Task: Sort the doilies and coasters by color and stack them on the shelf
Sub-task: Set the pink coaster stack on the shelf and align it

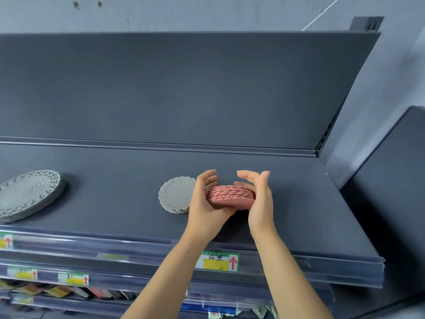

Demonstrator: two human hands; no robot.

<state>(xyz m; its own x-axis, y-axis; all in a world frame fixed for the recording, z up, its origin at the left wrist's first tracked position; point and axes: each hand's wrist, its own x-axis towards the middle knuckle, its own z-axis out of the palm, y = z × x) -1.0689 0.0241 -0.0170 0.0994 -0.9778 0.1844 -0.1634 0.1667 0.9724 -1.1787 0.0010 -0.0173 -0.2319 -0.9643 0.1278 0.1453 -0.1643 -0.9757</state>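
Head view: at the far left of the shelf, a stack of large grey doilies lies flat. Toward the middle sits a low pile of grey scalloped coasters. Just right of it, the left hand cups a tilted stack of pink coasters, thumb beneath and fingers loosely curled round its far side. The right hand presses its palm against the stack's right edge, its fingers straight and released. I cannot tell whether the stack's base touches the shelf. As I judge it, the risk lies in the tilt: if either hand lets go unevenly, the upper coasters could slide off. The left hand, close against the grey pile, could also nudge it and mix the colours.
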